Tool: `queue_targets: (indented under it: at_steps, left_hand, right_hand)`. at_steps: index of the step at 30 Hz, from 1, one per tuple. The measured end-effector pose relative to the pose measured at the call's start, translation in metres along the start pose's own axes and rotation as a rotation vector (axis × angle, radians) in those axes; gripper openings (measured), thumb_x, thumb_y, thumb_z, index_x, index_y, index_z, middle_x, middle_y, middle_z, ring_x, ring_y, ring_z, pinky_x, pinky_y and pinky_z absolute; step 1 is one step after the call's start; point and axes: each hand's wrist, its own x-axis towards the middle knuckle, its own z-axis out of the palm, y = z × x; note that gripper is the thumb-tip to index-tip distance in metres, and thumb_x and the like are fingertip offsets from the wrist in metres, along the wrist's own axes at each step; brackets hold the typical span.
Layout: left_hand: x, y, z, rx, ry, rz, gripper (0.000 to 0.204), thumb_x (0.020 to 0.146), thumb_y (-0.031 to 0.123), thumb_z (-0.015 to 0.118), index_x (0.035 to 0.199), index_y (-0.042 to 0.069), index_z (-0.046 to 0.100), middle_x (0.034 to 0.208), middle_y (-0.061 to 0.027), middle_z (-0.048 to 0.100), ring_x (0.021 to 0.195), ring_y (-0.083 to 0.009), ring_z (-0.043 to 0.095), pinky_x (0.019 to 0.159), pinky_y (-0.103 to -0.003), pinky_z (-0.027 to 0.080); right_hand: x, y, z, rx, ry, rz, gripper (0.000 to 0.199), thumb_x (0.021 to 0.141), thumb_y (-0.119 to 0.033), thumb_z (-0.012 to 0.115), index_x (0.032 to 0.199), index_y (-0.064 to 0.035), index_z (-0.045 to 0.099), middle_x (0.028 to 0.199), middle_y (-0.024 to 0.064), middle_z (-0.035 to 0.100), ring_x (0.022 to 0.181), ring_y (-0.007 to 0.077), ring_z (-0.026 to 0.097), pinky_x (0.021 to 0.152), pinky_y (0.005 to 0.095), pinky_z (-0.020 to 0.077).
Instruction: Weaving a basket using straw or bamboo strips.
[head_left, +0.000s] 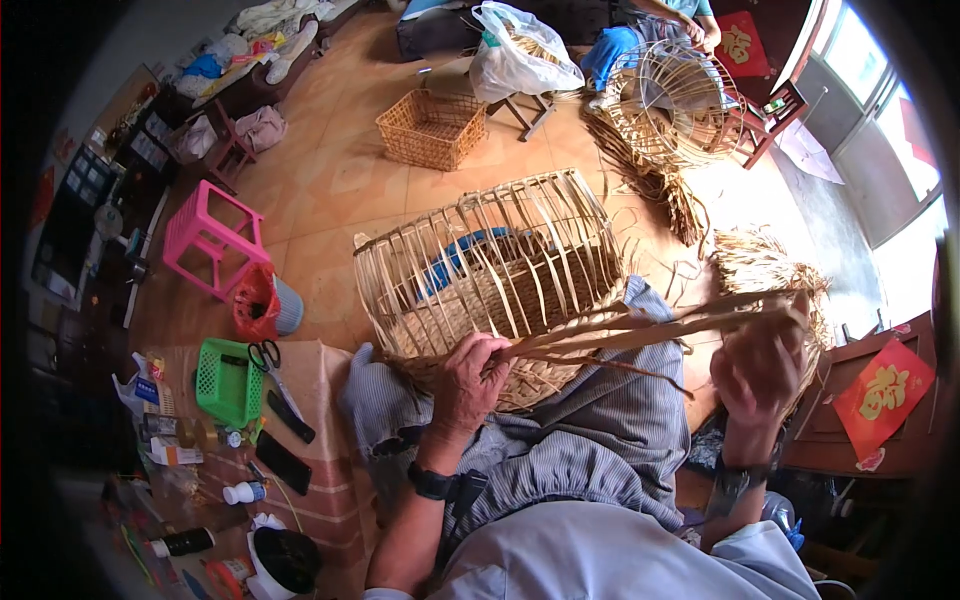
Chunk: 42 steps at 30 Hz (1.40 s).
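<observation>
A half-woven basket (455, 318) lies on its side across my lap, with a dense weave along the near part and bare upright slats over the rest. My left hand (466, 392) is closed at its near edge, its fingers pinching long dried plant strands (650, 333). The strands stretch to the right into my right hand (757, 370), which is raised, closed around their far end and smeared by motion. One thin strand end hangs loose between the hands. Something blue (440, 272) shows through the slats.
Bundles of dried strands (765, 262) lie on the floor to the right. A table (335, 440) at left holds a green plastic basket (222, 382), scissors (268, 360) and bottles. Beyond are a pink stool (205, 235), a bin (288, 305) and a wicker basket (430, 130). Another person (690, 20) handles a wicker frame (680, 100).
</observation>
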Motion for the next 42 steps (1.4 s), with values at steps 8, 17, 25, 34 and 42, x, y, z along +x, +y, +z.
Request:
queue_targets:
  at_steps: [8, 17, 25, 34, 42]
  left_hand:
    - [-0.003, -0.006, 0.009, 0.120, 0.097, -0.003, 0.021, 0.091, 0.016, 0.075, 0.104, 0.002, 0.065, 0.096, -0.0126, 0.069, 0.089, -0.0338, 0.070, 0.075, -0.040, 0.056]
    - [0.000, -0.007, 0.012, 0.110, 0.131, 0.027, 0.018, 0.093, 0.015, 0.073, 0.103, 0.003, 0.066, 0.093, -0.0127, 0.069, 0.085, -0.0339, 0.071, 0.072, -0.040, 0.056]
    - [-0.002, -0.002, 0.016, 0.130, 0.148, -0.028, 0.018, 0.093, 0.013, 0.072, 0.108, 0.004, 0.066, 0.092, -0.0137, 0.071, 0.085, -0.0354, 0.071, 0.072, -0.043, 0.056]
    - [-0.016, 0.020, 0.027, 0.444, -0.019, 0.006, 0.075, 0.092, 0.024, 0.072, 0.153, -0.001, 0.036, 0.126, -0.0263, 0.060, 0.119, -0.0447, 0.058, 0.105, -0.051, 0.044]
    - [-0.002, 0.030, 0.041, 0.992, -0.191, -0.065, 0.098, 0.079, 0.048, 0.079, 0.147, -0.009, 0.039, 0.111, -0.0185, 0.057, 0.100, -0.0317, 0.059, 0.096, -0.046, 0.047]
  right_hand:
    - [0.000, 0.122, -0.001, -0.941, -0.499, 0.349, 0.024, 0.091, 0.000, 0.059, 0.114, -0.0003, 0.066, 0.080, 0.0157, 0.067, 0.071, 0.0296, 0.068, 0.061, 0.0426, 0.0525]
    - [0.027, 0.153, 0.013, -1.261, -0.622, -0.098, 0.015, 0.086, -0.006, 0.073, 0.099, -0.0020, 0.068, 0.096, 0.0166, 0.069, 0.082, 0.0379, 0.068, 0.068, 0.0438, 0.0545]
    - [0.059, 0.153, 0.012, -0.498, -0.332, 0.489, 0.019, 0.102, -0.027, 0.069, 0.098, -0.0084, 0.069, 0.079, -0.0043, 0.063, 0.068, 0.0049, 0.054, 0.060, 0.0214, 0.0426]
    - [0.094, 0.168, 0.018, -0.441, -0.251, 0.439, 0.021, 0.103, -0.023, 0.066, 0.100, -0.0026, 0.065, 0.087, 0.0006, 0.066, 0.078, 0.0102, 0.065, 0.073, 0.0251, 0.0535]
    - [0.115, 0.188, 0.042, -0.941, -0.841, 0.153, 0.013, 0.096, -0.005, 0.067, 0.108, -0.0011, 0.066, 0.092, 0.0048, 0.068, 0.084, 0.0135, 0.065, 0.073, 0.0296, 0.0537]
